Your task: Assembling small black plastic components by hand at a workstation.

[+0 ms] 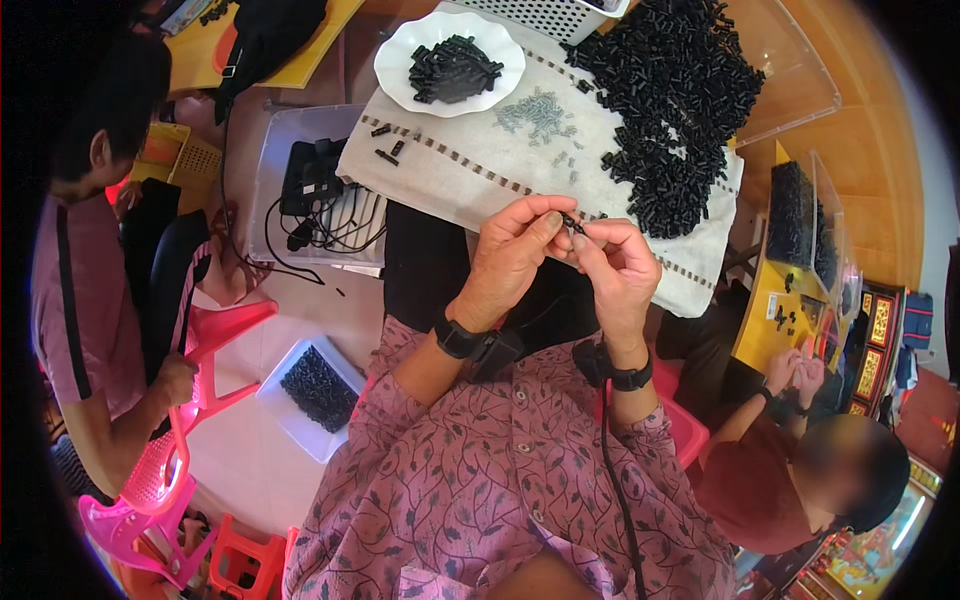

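Note:
My left hand (513, 257) and my right hand (619, 262) meet over the near edge of the table. Pinched between both sets of fingertips is a small black plastic part (572, 224), partly hidden by the thumbs. Ahead on the white cloth (450, 140) lies a small pile of clear little pieces (538, 115). To its right spreads a large heap of small black parts (660, 120). A white scalloped plate (393, 82) at the far left bears more black parts (455, 70). A few loose black parts (388, 150) lie near the cloth's left edge.
A white perforated basket (545, 20) stands at the back. Left of the table, a clear bin (268, 190) contains cables; a white tub (330, 440) of black parts sits on the floor. One person (90, 300) is at left, another (760, 480) works at right beside a yellow table (755, 335).

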The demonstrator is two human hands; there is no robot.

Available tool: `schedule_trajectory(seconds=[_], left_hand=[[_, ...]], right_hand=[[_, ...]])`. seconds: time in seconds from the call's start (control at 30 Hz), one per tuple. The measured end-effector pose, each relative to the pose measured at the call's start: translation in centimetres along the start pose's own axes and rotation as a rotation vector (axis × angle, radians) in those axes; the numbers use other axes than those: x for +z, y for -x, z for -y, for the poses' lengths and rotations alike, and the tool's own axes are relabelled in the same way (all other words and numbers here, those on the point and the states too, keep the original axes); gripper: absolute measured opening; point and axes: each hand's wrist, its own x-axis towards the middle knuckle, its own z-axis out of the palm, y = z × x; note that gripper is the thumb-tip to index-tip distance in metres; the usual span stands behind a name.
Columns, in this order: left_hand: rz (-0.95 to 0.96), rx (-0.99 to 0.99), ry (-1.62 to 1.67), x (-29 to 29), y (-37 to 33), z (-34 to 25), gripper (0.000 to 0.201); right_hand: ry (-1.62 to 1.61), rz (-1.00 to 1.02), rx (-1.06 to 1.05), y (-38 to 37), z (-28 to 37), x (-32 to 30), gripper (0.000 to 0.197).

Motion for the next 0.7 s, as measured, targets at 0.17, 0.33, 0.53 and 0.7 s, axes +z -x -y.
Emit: schedule_trajectory(seconds=[0.17,0.33,0.53,0.7], left_hand=[[0.005,0.008,-0.021,0.0,0.1,0.1,0.024],[0.002,0.016,-0.031,0.1,0.1,0.1,0.024],[-0.014,0.021,-0.126,0.1,0.2,0.1,0.023],[-0.04,0.034,-0.294,0.4,0.2,-0.3,0.021]], right_hand=[[-0.011,-0.056,0.075,0.1,-0.1,-0.1,0.014],[0.003,-0.017,0.066,0.3,0.0,-0.3,0.012],[0.0,-0.005,-0.004,0.1,-0.7,-0.4,0.012],[0.066,-0.011,-0.029,0.0,-1.1,-0.7,0.012]])
